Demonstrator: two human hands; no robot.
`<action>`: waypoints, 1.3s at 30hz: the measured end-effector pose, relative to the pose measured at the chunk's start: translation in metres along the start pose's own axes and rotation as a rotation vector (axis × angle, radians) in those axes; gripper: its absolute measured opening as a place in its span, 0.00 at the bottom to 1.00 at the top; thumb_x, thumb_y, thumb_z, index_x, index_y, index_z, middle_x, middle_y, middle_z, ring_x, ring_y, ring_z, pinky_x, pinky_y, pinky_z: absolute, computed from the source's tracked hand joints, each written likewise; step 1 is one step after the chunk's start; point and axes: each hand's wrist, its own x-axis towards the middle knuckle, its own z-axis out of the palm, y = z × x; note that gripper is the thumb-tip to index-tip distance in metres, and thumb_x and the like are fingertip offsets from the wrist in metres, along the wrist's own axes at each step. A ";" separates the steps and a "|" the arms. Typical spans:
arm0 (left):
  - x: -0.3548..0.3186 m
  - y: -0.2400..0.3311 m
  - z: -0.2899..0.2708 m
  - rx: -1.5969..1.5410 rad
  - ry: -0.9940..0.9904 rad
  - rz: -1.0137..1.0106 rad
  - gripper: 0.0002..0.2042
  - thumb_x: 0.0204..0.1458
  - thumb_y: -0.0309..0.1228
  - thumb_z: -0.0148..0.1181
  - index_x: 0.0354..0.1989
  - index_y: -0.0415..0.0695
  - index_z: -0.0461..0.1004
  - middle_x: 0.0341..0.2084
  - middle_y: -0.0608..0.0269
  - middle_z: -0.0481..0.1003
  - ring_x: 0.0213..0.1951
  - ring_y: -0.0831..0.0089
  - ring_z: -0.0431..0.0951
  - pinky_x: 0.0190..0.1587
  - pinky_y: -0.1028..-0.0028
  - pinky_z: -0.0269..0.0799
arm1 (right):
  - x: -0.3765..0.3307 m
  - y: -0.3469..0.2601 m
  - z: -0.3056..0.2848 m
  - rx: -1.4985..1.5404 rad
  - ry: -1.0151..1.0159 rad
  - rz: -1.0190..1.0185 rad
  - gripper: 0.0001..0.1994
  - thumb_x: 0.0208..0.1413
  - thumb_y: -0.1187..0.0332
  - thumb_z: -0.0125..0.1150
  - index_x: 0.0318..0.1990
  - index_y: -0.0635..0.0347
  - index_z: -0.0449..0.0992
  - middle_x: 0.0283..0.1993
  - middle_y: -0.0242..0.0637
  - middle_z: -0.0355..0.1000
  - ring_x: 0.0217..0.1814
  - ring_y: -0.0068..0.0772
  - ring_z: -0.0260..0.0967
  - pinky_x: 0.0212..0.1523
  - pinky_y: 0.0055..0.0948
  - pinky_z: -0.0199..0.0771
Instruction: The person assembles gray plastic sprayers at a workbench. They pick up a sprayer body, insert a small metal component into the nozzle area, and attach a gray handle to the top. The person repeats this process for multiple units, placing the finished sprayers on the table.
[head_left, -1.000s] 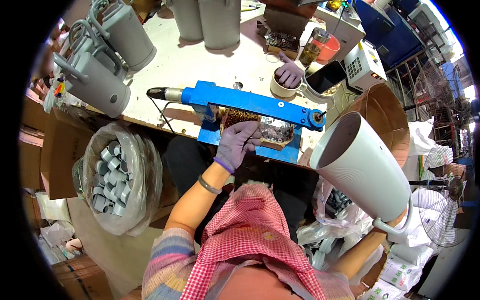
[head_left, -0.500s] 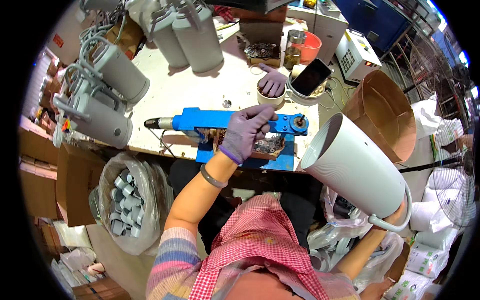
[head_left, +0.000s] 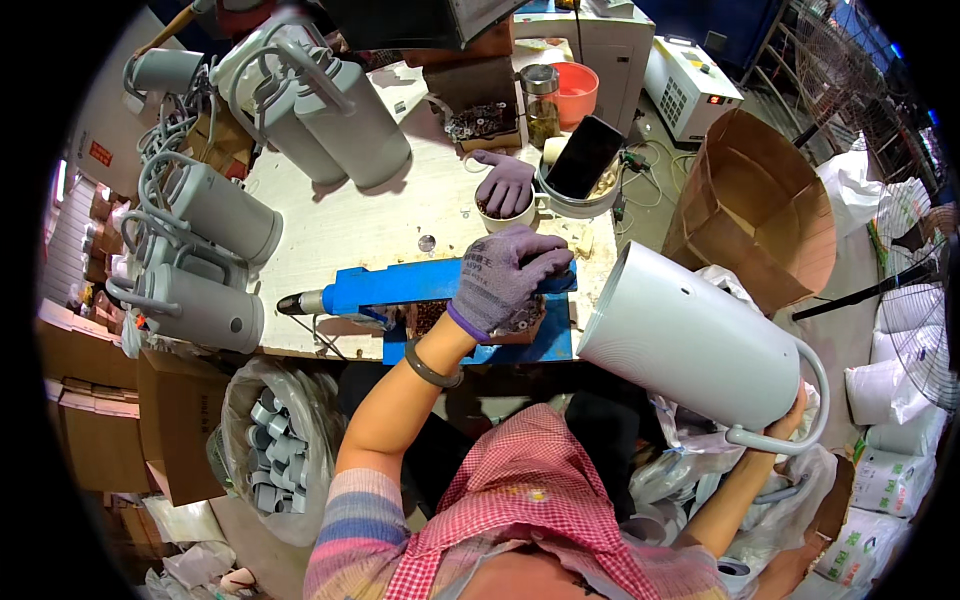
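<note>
My left hand (head_left: pixel 500 282), in a purple-grey glove, reaches over the right end of a blue metal fixture (head_left: pixel 395 285) on the table. Its fingers are bent together at the fixture's tip; whatever they pinch, if anything, is too small to make out. With my bare right hand (head_left: pixel 790 415) I grip a pale grey cylindrical jug body (head_left: pixel 700 335) at its handle end. The jug body lies tilted, its open rim facing the fixture and apart from my left hand. Its loop handle (head_left: pixel 822 400) curves around my right hand, hiding part of the fingers.
Several grey jugs (head_left: pixel 355 125) stand or lean along the table's left side. Behind the fixture are an empty glove (head_left: pixel 503 185) on a cup, a phone (head_left: pixel 585 158) and a box of small metal parts (head_left: pixel 485 125). A bag of grey pieces (head_left: pixel 275 450) sits lower left; a cardboard box (head_left: pixel 750 210) stands right.
The whole view has shifted. My left hand has moved onto the fixture's right end, covering the pin seen there before. The jug body has tipped closer to level, with my right hand still holding it.
</note>
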 end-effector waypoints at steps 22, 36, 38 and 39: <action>-0.054 -0.049 -0.068 -1.267 0.169 -0.378 0.23 0.65 0.24 0.46 0.64 0.24 0.51 0.58 0.32 0.63 0.61 0.50 0.68 0.66 0.65 0.67 | -0.007 0.016 0.014 0.051 0.079 0.075 0.18 0.64 0.53 0.48 0.47 0.58 0.76 0.44 0.34 0.77 0.44 0.30 0.76 0.43 0.30 0.79; -0.009 0.006 -0.024 -0.145 0.078 0.009 0.12 0.58 0.29 0.61 0.48 0.39 0.79 0.36 0.56 0.81 0.37 0.76 0.80 0.39 0.75 0.76 | 0.000 0.033 -0.020 0.056 0.070 -0.026 0.18 0.65 0.56 0.48 0.51 0.59 0.75 0.50 0.36 0.76 0.51 0.30 0.74 0.50 0.30 0.76; -0.005 0.005 -0.018 -0.005 0.089 0.098 0.12 0.55 0.27 0.62 0.47 0.39 0.79 0.34 0.52 0.81 0.34 0.71 0.82 0.38 0.73 0.76 | -0.002 0.029 -0.014 0.073 0.080 0.004 0.18 0.66 0.57 0.48 0.53 0.59 0.74 0.51 0.36 0.75 0.52 0.30 0.73 0.52 0.30 0.74; -0.004 0.005 -0.018 0.084 0.083 0.165 0.12 0.54 0.26 0.62 0.47 0.40 0.79 0.34 0.51 0.81 0.33 0.68 0.82 0.37 0.73 0.76 | -0.003 0.028 -0.014 0.097 0.063 0.020 0.18 0.66 0.57 0.49 0.53 0.59 0.74 0.51 0.36 0.75 0.52 0.30 0.73 0.53 0.30 0.74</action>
